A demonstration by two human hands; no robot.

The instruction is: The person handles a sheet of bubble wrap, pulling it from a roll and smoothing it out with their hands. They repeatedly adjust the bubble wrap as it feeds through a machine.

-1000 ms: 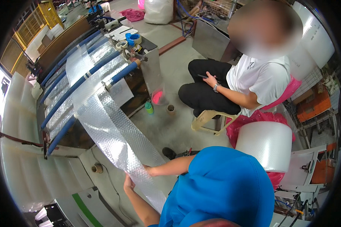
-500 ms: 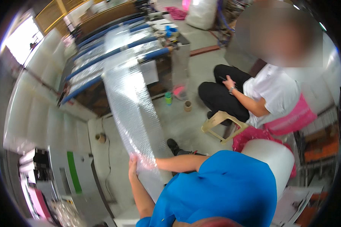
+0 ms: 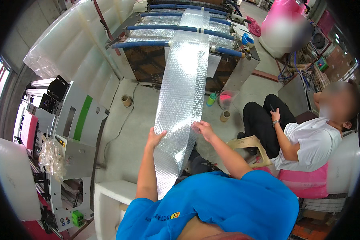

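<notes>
A long strip of clear bubble wrap (image 3: 179, 86) runs down from the rollers toward my body. Its lower end bends out of sight beside my blue shirt. My left hand (image 3: 155, 138) grips the strip's left edge, thumb on top and fingers mostly hidden underneath. On the opposite edge, a little higher up, my right hand (image 3: 204, 130) pinches the film. Between the two hands the sheet is spread wide, with some creases below them.
Blue rollers (image 3: 164, 28) of a machine carry the film at the far side. At right sits a person (image 3: 308, 140) in white beside a beige stool (image 3: 250, 142). A grey machine (image 3: 74, 120) stands left. Cardboard cores (image 3: 126, 101) and a green bottle (image 3: 211, 99) are on the floor.
My hands were close together on the strip; now they are apart, one at each edge. The head view has turned, so the strip and rollers appear farther right and straighter.
</notes>
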